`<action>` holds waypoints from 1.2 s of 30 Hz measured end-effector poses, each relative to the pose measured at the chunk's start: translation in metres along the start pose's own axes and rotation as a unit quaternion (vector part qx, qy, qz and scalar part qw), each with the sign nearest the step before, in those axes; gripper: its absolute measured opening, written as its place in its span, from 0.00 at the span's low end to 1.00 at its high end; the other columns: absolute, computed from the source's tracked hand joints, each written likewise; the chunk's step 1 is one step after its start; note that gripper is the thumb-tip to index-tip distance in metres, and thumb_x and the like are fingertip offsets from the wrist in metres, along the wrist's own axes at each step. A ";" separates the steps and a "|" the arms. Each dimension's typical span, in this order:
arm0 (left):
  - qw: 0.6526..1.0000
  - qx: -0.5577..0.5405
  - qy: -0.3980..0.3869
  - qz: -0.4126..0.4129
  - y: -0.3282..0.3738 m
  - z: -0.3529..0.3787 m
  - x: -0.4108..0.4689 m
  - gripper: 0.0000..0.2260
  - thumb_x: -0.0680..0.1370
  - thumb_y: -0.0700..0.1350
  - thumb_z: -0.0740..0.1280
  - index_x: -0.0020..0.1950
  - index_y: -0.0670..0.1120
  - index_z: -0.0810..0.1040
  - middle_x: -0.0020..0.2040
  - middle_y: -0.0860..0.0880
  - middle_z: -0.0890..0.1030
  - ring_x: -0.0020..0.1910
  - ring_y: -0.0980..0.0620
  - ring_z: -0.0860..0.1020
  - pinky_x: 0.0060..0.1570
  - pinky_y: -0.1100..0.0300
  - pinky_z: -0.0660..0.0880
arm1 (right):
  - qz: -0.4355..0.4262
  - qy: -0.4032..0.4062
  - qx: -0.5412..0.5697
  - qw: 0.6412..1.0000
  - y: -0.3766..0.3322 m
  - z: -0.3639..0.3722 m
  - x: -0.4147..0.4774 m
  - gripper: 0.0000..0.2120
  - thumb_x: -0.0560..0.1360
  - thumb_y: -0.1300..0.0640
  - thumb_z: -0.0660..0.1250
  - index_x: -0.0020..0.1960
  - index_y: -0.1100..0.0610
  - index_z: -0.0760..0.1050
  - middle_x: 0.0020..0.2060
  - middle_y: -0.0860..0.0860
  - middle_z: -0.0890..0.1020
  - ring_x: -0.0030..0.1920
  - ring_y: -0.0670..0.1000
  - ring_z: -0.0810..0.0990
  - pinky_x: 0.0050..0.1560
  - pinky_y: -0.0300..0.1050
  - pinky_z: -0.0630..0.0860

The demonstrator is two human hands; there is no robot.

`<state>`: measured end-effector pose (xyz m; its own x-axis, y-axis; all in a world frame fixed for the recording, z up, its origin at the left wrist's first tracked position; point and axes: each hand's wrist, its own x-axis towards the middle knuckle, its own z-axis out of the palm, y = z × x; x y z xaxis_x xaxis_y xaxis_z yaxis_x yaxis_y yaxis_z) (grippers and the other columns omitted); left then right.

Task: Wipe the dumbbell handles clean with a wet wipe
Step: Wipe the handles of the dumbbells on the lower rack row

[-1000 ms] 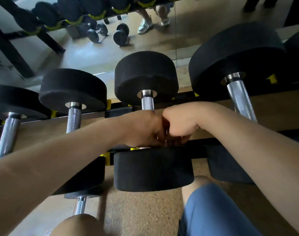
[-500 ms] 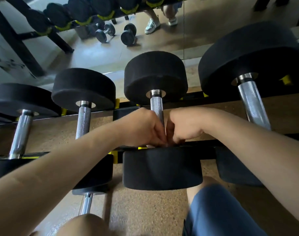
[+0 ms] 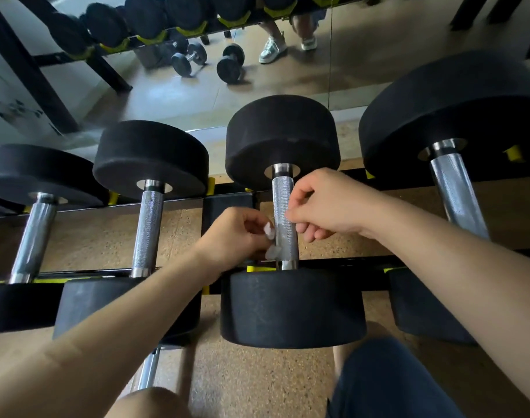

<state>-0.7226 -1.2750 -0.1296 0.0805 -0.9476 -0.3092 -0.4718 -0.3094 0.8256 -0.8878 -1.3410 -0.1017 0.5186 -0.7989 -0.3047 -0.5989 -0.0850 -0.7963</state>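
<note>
A black dumbbell with a knurled steel handle (image 3: pixel 283 203) lies on the rack in front of me. A white wet wipe (image 3: pixel 269 232) shows at the handle's left side and seems to pass behind the bar. My left hand (image 3: pixel 236 236) pinches the wipe's left end beside the handle. My right hand (image 3: pixel 324 203) pinches what seems to be its other end at the handle's right side. The wipe's middle is hidden by the bar.
More dumbbells lie on the black and yellow rack (image 3: pixel 227 203): one handle to the left (image 3: pixel 147 227), one further left (image 3: pixel 33 239), one to the right (image 3: pixel 456 191). A mirror behind shows another rack, floor dumbbells (image 3: pixel 230 63) and feet. My knees are at the bottom.
My two hands were bunched together over the handle near the front weight. They have parted to either side of the bar, and the white wipe now shows between them.
</note>
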 end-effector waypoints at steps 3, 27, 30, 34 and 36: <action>0.999 -0.029 -0.025 0.013 -0.001 -0.002 -0.010 0.09 0.70 0.38 0.76 0.46 0.38 0.80 0.41 0.39 0.82 0.39 0.47 0.80 0.42 0.56 0.78 | 0.009 -0.047 0.009 0.999 -0.001 0.000 0.001 0.04 0.76 0.59 0.68 0.47 0.60 0.76 0.37 0.55 0.82 0.32 0.50 0.81 0.31 0.40 0.77; 0.931 0.213 0.143 0.261 0.020 0.001 0.016 0.07 0.67 0.40 0.78 0.38 0.51 0.86 0.35 0.60 0.79 0.35 0.62 0.77 0.39 0.72 0.72 | 0.014 0.020 0.028 0.999 0.004 -0.002 0.008 0.14 0.77 0.68 0.56 0.45 0.51 0.73 0.44 0.56 0.81 0.40 0.51 0.84 0.36 0.43 0.81; 0.940 0.214 0.135 0.231 0.023 0.000 0.023 0.06 0.68 0.39 0.78 0.38 0.50 0.85 0.34 0.62 0.78 0.35 0.63 0.77 0.38 0.75 0.70 | -0.006 0.029 0.029 0.999 0.006 -0.004 0.005 0.15 0.77 0.69 0.56 0.44 0.51 0.73 0.42 0.56 0.82 0.42 0.53 0.84 0.37 0.43 0.81; 0.936 0.235 0.057 0.256 0.011 0.000 0.009 0.08 0.66 0.37 0.78 0.36 0.50 0.85 0.35 0.58 0.81 0.38 0.60 0.78 0.40 0.65 0.74 | -0.015 0.028 0.054 0.998 0.003 -0.006 0.004 0.16 0.76 0.71 0.57 0.43 0.52 0.74 0.42 0.58 0.83 0.38 0.53 0.82 0.35 0.42 0.80; 0.910 0.238 0.151 0.303 0.015 0.003 0.023 0.06 0.67 0.38 0.77 0.38 0.49 0.86 0.37 0.55 0.83 0.40 0.58 0.78 0.42 0.65 0.74 | -0.021 0.036 0.057 0.997 0.002 -0.005 0.004 0.16 0.77 0.71 0.56 0.43 0.53 0.75 0.41 0.58 0.82 0.38 0.53 0.82 0.36 0.42 0.79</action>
<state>-0.7305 -1.3007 -0.1261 -0.1174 -0.9336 0.3386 -0.8311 0.2790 0.4811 -0.8901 -1.3473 -0.1020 0.4932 -0.8376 -0.2350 -0.5021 -0.0535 -0.8631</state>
